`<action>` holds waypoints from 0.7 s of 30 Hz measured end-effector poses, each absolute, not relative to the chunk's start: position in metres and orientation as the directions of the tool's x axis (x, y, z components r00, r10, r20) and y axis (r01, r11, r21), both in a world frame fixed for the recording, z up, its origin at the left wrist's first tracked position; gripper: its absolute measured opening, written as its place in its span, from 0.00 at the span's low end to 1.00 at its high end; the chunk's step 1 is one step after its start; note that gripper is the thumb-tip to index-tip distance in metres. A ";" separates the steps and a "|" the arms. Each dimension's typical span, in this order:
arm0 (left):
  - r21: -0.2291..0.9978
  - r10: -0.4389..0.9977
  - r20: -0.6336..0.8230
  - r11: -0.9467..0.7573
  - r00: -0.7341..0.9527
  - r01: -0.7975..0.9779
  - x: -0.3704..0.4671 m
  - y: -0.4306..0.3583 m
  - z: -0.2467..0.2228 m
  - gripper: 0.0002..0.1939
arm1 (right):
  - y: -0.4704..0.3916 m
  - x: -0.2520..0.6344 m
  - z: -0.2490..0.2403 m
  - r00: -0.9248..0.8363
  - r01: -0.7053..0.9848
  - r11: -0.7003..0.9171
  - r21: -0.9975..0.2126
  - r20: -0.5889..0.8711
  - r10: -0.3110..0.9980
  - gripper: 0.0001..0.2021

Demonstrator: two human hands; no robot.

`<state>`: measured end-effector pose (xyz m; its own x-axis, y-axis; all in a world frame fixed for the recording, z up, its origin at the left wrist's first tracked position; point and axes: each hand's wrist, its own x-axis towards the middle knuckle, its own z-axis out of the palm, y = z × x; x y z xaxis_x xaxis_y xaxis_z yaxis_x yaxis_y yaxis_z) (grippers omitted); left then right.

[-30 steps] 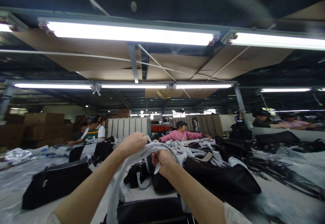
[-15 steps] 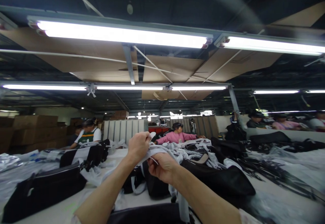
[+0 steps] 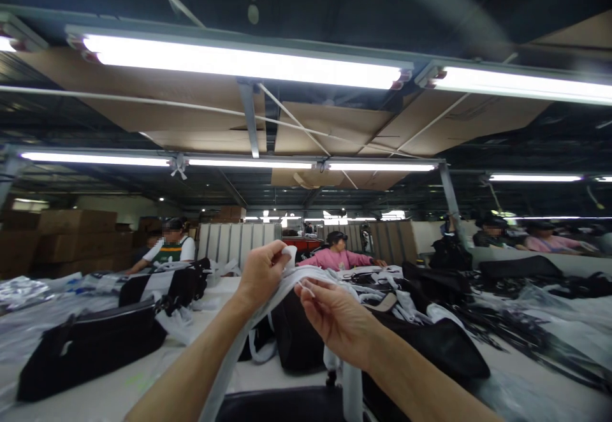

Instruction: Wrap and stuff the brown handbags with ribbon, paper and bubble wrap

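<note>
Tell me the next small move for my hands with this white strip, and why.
Perhaps draw the white strip gently taut: the left hand pinches white material, the right hand pinches a thin white piece, and the strip beside them arches.

I see the long white strip [image 3: 313, 274] as thin and matt, cloth or paper I cannot tell; the oblong black bag [image 3: 93, 349] at left smooth, faintly glossy; the crumpled clear sheeting [image 3: 76, 310] shiny plastic; the brown boxes [image 3: 79, 221] matt cardboard.
</note>
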<state>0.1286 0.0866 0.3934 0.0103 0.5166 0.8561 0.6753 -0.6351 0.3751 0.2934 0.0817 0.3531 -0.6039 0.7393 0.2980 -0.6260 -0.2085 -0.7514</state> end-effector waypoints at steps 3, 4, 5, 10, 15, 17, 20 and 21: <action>0.423 0.535 0.845 -0.680 0.010 0.599 0.129 0.086 0.392 0.14 | 0.073 0.290 0.353 -0.546 -0.708 -0.148 -0.691 0.402 0.735 0.17; 0.441 0.545 0.839 -0.693 0.013 0.570 0.128 0.087 0.392 0.14 | 0.071 0.288 0.354 -0.530 -0.719 -0.110 -0.686 0.440 0.725 0.20; 0.458 0.554 0.832 -0.706 0.019 0.540 0.128 0.086 0.393 0.14 | 0.069 0.286 0.356 -0.512 -0.716 -0.053 -0.696 0.472 0.717 0.22; 0.500 0.569 0.822 -0.750 0.036 0.434 0.125 0.079 0.399 0.08 | 0.071 0.276 0.372 -0.367 -0.440 0.454 -0.775 0.616 0.697 0.17; 0.501 0.558 0.830 -0.747 0.003 0.437 0.122 0.072 0.399 0.05 | 0.088 0.264 0.380 -0.349 -0.292 0.510 -0.809 0.586 0.731 0.21; 0.501 0.554 0.833 -0.742 -0.015 0.445 0.120 0.071 0.396 0.04 | 0.095 0.259 0.380 -0.342 -0.271 0.509 -0.817 0.576 0.743 0.21; 0.487 0.541 0.841 -0.743 -0.016 0.459 0.118 0.069 0.392 0.02 | 0.101 0.255 0.379 -0.339 -0.258 0.499 -0.827 0.561 0.755 0.21; 0.478 0.535 0.845 -0.744 -0.013 0.467 0.117 0.069 0.391 0.02 | 0.102 0.254 0.379 -0.338 -0.259 0.492 -0.831 0.555 0.760 0.21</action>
